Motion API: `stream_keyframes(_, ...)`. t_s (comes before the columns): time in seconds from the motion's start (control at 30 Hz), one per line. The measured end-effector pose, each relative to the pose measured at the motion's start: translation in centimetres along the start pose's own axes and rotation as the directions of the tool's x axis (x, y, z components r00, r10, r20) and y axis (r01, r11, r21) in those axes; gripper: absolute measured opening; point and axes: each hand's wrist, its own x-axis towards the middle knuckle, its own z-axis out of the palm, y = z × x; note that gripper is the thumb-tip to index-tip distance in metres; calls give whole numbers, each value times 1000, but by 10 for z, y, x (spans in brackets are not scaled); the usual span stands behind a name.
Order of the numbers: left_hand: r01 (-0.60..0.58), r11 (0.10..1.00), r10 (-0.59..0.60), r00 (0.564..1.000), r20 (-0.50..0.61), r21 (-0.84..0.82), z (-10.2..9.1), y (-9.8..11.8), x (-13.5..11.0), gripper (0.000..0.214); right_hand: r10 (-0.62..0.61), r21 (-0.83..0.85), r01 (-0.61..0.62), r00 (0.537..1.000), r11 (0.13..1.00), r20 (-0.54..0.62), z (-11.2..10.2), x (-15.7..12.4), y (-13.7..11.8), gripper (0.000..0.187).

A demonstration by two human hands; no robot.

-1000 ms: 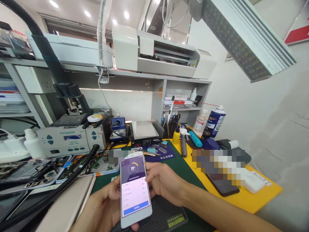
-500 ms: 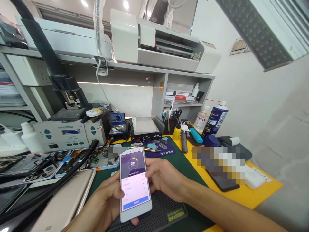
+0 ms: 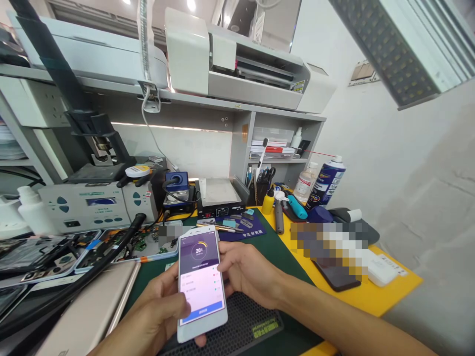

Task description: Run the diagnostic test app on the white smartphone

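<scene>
Both hands grip a white phone (image 3: 200, 284) above the surface (image 3: 285, 257): left hand (image 3: 156, 309) cradling it, right hand (image 3: 247, 274) pinching its edge.

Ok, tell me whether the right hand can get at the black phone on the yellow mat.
Probably yes. The right hand grips the edge of the white phone, but the left hand holds it too, and the black phone lies flat on the yellow mat with nothing standing between.
</scene>
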Motion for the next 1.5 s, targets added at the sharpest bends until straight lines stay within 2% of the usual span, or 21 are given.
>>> stream_keyframes(0.23,-3,1000,3,1000,12,4,-1,0,0,98,7,-17,-7,1000,1000,-11,1,1,0,37)
stream_keyframes(0.47,18,997,-15,999,32,-79,0,6,-6,98,-4,-6,4,1000,1000,5,-4,2,4,36)
stream_keyframes(0.7,61,991,-51,995,87,-116,-3,7,-1,78,7,-7,-8,1000,1000,-12,0,0,0,34)
stream_keyframes(0.97,40,994,-28,993,115,-104,-13,-3,8,55,10,-17,-10,1000,1000,-9,1,1,-1,41)
stream_keyframes(1.2,37,996,-32,997,65,-83,-8,-1,5,61,18,-19,-18,1000,1000,-10,0,2,0,37)
stream_keyframes(1.4,57,997,-53,995,83,-50,-8,2,5,42,24,-20,-25,1000,999,-20,1,0,-2,33)
stream_keyframes(1.5,55,996,-49,994,96,-67,-9,2,5,39,23,-24,-23,1000,999,-17,2,1,-2,31)
